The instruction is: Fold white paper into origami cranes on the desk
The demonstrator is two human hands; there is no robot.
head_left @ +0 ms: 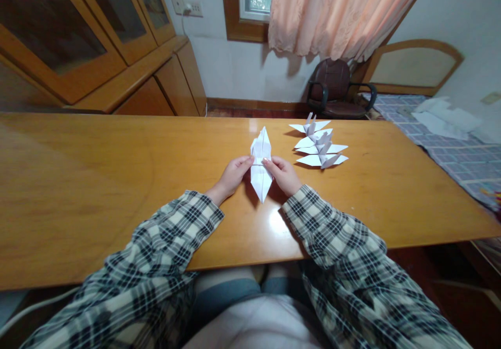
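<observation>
Between my two hands is a folded white paper (261,182), long and pointed at its top and bottom ends, with creases across and down its middle. My left hand (234,174) pinches its left edge near the middle. On the opposite edge, my right hand (285,172) grips it, with the thumb lying on the paper's face. The fingers behind the paper are hidden. To the right of my right hand, several folded white paper cranes (321,160) stand in a row on the wooden table, wings spread.
The glossy wooden table (97,182) reaches across the view, its near edge at my lap. Beyond it are a wooden cabinet (164,85) at left, a brown armchair (334,88), a pink curtain (332,15) and a bed (442,145) at right.
</observation>
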